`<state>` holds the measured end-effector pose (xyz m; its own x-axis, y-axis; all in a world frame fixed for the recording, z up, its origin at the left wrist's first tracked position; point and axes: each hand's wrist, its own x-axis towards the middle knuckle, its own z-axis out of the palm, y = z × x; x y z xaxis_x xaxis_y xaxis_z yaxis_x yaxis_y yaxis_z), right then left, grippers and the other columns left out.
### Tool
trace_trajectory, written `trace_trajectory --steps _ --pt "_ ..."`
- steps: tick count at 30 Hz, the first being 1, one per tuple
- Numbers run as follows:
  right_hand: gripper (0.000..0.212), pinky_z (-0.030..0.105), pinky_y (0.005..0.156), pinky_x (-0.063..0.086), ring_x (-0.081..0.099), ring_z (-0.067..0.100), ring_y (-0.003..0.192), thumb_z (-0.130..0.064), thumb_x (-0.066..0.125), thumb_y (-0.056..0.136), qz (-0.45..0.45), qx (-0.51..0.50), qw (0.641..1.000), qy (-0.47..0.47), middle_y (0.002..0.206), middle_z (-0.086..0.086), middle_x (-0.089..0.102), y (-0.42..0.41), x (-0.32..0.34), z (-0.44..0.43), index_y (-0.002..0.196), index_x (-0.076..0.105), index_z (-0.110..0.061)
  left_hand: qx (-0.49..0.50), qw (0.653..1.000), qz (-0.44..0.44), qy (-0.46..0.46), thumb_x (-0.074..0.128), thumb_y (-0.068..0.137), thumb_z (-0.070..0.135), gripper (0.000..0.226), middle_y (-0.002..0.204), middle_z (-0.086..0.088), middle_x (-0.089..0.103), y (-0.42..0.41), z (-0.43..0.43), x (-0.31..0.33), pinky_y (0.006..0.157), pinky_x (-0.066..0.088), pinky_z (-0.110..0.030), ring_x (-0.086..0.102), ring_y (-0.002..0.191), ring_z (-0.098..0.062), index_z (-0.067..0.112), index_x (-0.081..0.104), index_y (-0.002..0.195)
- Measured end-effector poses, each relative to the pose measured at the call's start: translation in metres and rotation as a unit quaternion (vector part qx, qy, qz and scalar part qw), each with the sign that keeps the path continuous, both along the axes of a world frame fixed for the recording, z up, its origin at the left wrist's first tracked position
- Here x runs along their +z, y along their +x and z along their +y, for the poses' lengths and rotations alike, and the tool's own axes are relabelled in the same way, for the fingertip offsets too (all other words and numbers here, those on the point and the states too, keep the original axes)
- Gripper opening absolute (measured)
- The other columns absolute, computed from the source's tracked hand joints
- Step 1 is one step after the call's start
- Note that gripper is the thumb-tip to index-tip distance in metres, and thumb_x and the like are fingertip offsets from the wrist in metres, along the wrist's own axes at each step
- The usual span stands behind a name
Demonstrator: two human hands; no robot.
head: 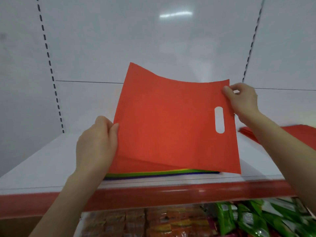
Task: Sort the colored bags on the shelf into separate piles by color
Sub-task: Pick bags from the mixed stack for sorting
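Nearest the viewer, below the shelf, lie glossy green foil packets (253, 219) and blurred orange-brown wrapped packets (136, 223). Above them runs the shiny red front strip (171, 194) of the flat white shelf (51, 159). Two bare forearms reach up over this strip.

Close to the shelf's front edge, a flat stack of thin fabric bags (162, 173) rests on the shelf; only the edges show, in green, yellow and dark blue. A second flat red bag (133, 164) lies on top of the stack.

The flat red non-woven bag with an oval handle cut-out (171, 120) is held above the stack, its far side raised and its near edge hanging low over the stack's front. The cut-out (219, 120) sits near the bag's right edge. The left hand (97, 142) grips the bag's left edge, thumb on the near face and fingers curled behind it. The right hand (242, 100) pinches the upper right corner between thumb and fingertips.

Farther right on the shelf, partly hidden behind the right forearm and well apart from the stack, lies a low pile of flat red bags (302, 130).

At the back stands the white rear panel (153, 40), which carries a pale light reflection. Slotted uprights flank it on the left (49, 65) and right (251, 48).
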<state>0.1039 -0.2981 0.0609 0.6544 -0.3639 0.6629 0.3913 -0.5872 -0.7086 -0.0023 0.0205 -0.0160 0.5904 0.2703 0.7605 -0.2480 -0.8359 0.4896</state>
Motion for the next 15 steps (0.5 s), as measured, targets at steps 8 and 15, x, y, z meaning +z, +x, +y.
trace_trajectory --steps 8,15 --pt "0.014 0.017 0.039 0.039 0.049 0.014 0.048 -0.018 0.052 0.093 0.043 -0.059 0.996 -0.047 0.071 0.007 0.058 -0.060 -0.013 -0.106 0.092 0.063 -0.010 -0.095 0.995 0.005 0.005 0.054 0.091 0.025 0.022 0.065 -0.016 0.061 0.003 -0.091 -0.004 0.064 0.045 -0.043 0.058 0.069 -0.039 0.007 0.052 0.080" --pt "0.014 0.015 0.040 0.036 0.050 0.001 0.037 -0.021 0.051 0.093 -0.005 -0.147 0.989 -0.023 0.063 0.000 0.056 -0.107 -0.012 -0.232 0.090 0.061 -0.012 -0.180 0.983 -0.035 -0.013 0.052 0.092 0.024 0.021 0.059 -0.013 0.056 -0.003 -0.223 0.006 0.063 0.042 -0.043 0.056 0.064 -0.038 0.008 0.048 0.078"
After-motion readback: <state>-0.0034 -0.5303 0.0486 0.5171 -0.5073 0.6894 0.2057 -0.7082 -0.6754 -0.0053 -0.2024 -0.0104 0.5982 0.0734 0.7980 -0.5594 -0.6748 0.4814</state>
